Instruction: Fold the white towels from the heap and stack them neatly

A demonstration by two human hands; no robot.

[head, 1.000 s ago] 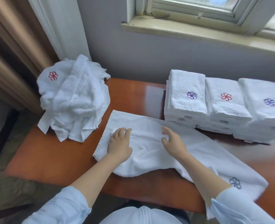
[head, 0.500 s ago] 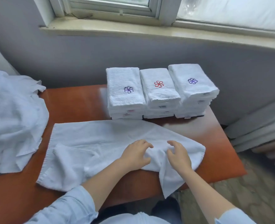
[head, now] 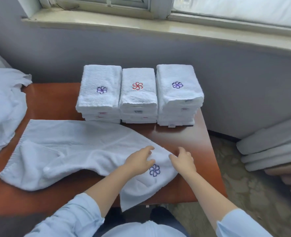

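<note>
One unfolded white terry towel (head: 69, 147) lies on the reddish-brown wooden tabletop (head: 52, 101). Its long axis runs left-right, and its right end droops over the near edge. A dark blue pinwheel logo (head: 154, 170) faces up near that end.

The left hand (head: 138, 160) rests palm down on the towel just left of the logo, fingers loosely bent, gripping nothing. The right hand (head: 184, 159) is at the towel's right edge with the thumb touching cloth and fingers curled over bare tabletop; cannot tell if it pinches.

Three stacks of folded white towels stand side by side at the far edge, long axes pointing toward the wall:
- left stack (head: 100, 89), purple logo
- middle stack (head: 137, 89), red logo
- right stack (head: 178, 86), purple logo, tallest

Towels per stack are uncountable. One rumpled white towel heap (head: 2, 106) sits at the far left.
</note>
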